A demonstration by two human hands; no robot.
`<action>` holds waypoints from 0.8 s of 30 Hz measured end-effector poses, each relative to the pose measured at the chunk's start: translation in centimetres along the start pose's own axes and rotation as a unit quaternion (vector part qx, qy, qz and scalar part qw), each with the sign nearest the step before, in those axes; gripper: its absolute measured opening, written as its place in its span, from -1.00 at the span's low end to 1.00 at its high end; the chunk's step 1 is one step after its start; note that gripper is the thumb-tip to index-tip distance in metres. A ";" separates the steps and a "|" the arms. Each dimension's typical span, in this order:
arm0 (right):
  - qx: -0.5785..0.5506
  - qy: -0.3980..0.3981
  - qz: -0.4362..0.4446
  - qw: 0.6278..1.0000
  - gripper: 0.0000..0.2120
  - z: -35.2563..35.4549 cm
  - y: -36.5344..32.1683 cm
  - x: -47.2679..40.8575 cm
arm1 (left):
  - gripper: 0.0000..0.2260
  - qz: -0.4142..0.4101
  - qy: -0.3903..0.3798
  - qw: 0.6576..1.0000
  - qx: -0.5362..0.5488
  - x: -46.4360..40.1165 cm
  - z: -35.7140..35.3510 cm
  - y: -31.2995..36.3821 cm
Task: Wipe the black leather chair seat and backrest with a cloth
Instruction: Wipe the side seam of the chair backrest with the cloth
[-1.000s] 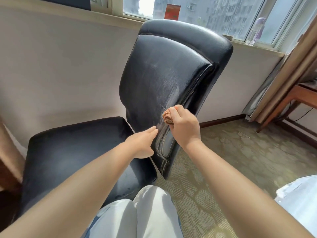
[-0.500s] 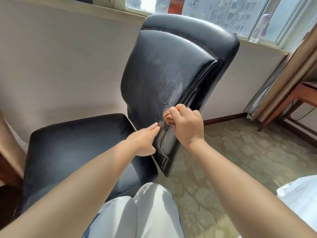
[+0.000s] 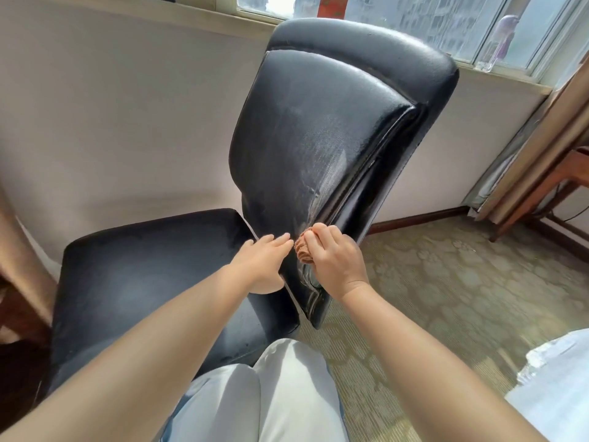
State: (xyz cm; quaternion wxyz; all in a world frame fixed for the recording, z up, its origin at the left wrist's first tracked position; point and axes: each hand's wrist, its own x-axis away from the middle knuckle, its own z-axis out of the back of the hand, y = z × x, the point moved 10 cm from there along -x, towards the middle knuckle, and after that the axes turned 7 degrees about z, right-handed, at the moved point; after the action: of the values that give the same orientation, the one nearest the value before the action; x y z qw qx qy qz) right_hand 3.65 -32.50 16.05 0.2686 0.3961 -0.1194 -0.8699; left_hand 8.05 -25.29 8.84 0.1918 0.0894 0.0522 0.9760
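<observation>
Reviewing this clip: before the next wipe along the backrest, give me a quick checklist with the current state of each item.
1. Cloth gripped in right hand: ok.
2. Cloth touching the backrest: ok, at its lower edge.
3. Left hand steadying the backrest: ok, straight fingers against it.
4. Upper backrest wiped: cannot tell, faint streaks only.
5. Seat wiped: cannot tell.

You have a single view, from the camera on your head, looking forward and down along both forearms. It sits close over the chair's backrest and seat, wide enough to take in the windowsill above and carpet at right.
</observation>
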 end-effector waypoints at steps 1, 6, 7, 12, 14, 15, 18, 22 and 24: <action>-0.001 -0.006 0.010 1.000 -0.64 0.1 0.0 -0.1 | -0.26 0.001 -0.004 1.000 0.003 0.1 -0.1 0.0; 0.008 0.035 -0.030 0.999 -0.66 3.4 3.2 -1.7 | -0.25 -0.006 0.004 1.000 0.014 0.2 1.0 1.0; 0.002 0.048 -0.064 0.997 -0.64 4.2 4.3 -2.1 | -0.25 -0.007 0.004 1.000 0.015 0.3 1.2 1.2; -0.002 0.042 -0.057 0.997 -0.58 4.6 4.4 -2.5 | -0.26 0.001 -0.010 1.000 0.022 0.9 1.2 1.5; 0.001 0.028 -0.034 0.999 -0.62 3.3 3.1 -1.6 | -0.26 0.004 -0.011 1.000 0.022 1.0 1.0 1.4; 0.006 0.020 -0.025 0.999 -0.64 2.5 2.4 -1.0 | -0.26 0.004 -0.011 1.000 0.023 1.0 1.0 1.3; -0.010 0.017 -0.011 1.000 -0.69 0.6 0.8 0.3 | -0.24 0.003 -0.012 0.999 0.031 0.7 0.7 0.9; -0.016 0.002 0.012 1.000 -0.69 -0.3 0.0 0.8 | -0.23 0.001 -0.021 0.999 0.040 0.6 0.5 0.7; 0.001 -0.010 0.046 0.999 -0.70 -0.3 -0.2 0.8 | -0.24 0.002 -0.020 0.999 0.042 0.7 0.7 0.7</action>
State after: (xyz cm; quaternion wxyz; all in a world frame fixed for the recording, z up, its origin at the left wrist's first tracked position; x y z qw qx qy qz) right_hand 3.38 -32.74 15.27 0.3068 0.3814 -0.1409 -0.8606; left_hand 7.27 -25.60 9.71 0.1867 0.1165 0.0888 0.9714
